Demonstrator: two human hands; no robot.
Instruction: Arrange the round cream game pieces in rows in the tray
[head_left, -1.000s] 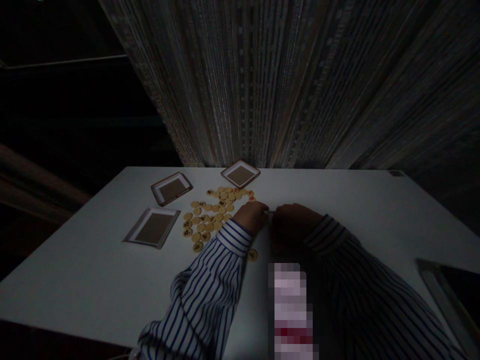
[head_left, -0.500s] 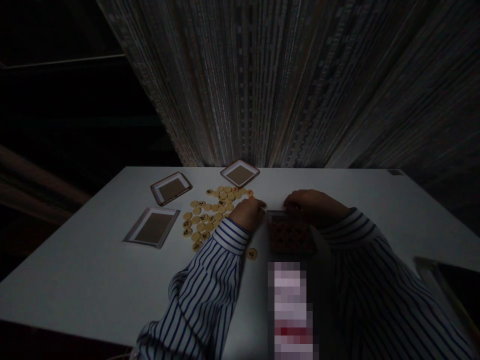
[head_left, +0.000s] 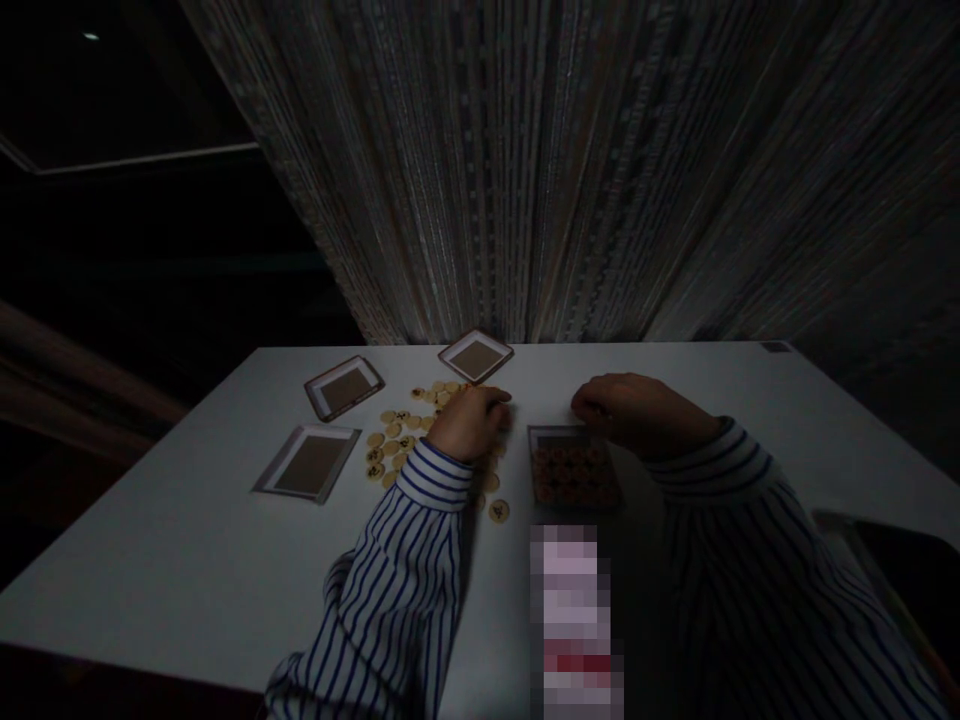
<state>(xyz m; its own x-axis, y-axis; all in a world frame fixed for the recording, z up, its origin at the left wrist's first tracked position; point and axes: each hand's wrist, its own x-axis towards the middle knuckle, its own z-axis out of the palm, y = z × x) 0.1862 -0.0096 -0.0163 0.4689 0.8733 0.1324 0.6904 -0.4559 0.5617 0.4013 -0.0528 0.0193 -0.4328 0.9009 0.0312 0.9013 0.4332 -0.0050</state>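
My left hand (head_left: 471,422) hovers over a spread of round Chinese chess pieces (head_left: 397,438), hiding part of them; its visible fingers point right, slightly apart. Beyond the right back corner of a box (head_left: 574,432) is my right hand (head_left: 637,412), its fingers curled in; whatever they may hold is hidden. The box has reddish round pieces (head_left: 574,472) lying in rows. One loose chess piece (head_left: 499,511) with a dark character lies left of the box, near my left cuff.
Three shallow trays or lids with brownish insides lie left and behind the pieces: one at the left (head_left: 309,463), one farther back (head_left: 345,388), one near the curtain (head_left: 475,356). A dark flat object (head_left: 900,570) sits at the right edge of the white table (head_left: 187,560).
My left hand has moved left, away from the box and back over the pieces. My right hand has shifted slightly right, and more of the box shows. The view has tilted a little.
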